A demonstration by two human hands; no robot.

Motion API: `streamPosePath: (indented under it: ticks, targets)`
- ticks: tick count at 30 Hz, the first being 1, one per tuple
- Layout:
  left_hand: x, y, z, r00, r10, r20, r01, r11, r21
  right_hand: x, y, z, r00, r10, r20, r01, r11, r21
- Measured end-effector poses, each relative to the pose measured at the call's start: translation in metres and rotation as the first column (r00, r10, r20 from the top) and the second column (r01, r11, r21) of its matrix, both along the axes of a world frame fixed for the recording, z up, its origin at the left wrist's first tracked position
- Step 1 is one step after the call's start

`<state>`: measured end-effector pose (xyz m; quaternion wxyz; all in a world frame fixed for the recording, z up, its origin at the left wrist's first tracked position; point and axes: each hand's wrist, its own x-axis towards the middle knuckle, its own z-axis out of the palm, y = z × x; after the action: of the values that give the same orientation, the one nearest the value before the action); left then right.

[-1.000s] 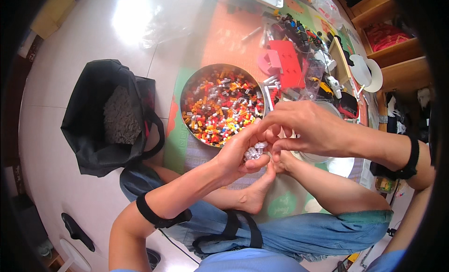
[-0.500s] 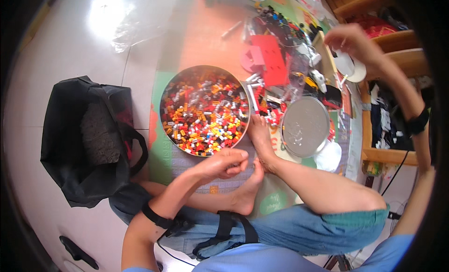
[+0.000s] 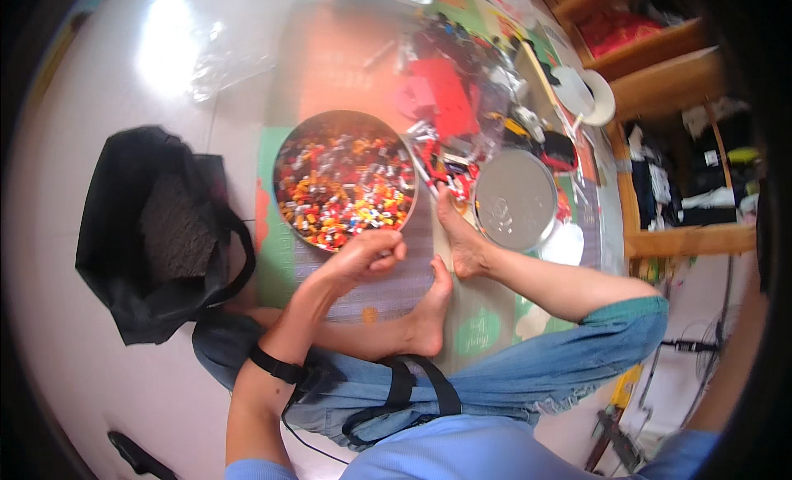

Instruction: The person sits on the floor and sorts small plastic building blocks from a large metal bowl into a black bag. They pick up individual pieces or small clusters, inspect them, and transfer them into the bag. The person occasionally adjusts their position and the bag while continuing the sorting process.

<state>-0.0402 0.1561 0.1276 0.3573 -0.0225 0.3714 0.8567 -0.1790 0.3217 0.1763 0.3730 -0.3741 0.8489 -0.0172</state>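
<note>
A colourful mat [image 3: 338, 77] bears the round tin [image 3: 342, 118], wooden shelves [image 3: 660, 80] alongside.

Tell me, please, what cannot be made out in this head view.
Head view: anything inside the left hand, hidden by its curled fingers.
Head view: the right hand, cut off beyond the dark right rim.
Head view: individual pieces' shapes in the round tin, blurred and too small.

Left grip [image 3: 371, 254] curled, forearm [image 3: 299, 317] slanting forward
</note>
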Motion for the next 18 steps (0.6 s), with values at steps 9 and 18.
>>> streamPosePath:
  ticks: [9, 18]
  targets:
    - [-0.019, -0.028, 0.029, 0.943, 0.32, 0.086, -0.329, 0.936, 0.127, -0.044, -0.059, -0.05, 0.95, -0.093, -0.297, -0.107, 0.799, -0.592]
    - [-0.028, -0.03, -0.002, 0.805, 0.453, 0.383, -0.524, 0.845, 0.103, -0.017, -0.084, -0.081, 0.893, -0.214, -0.395, -0.086, 0.782, -0.617]
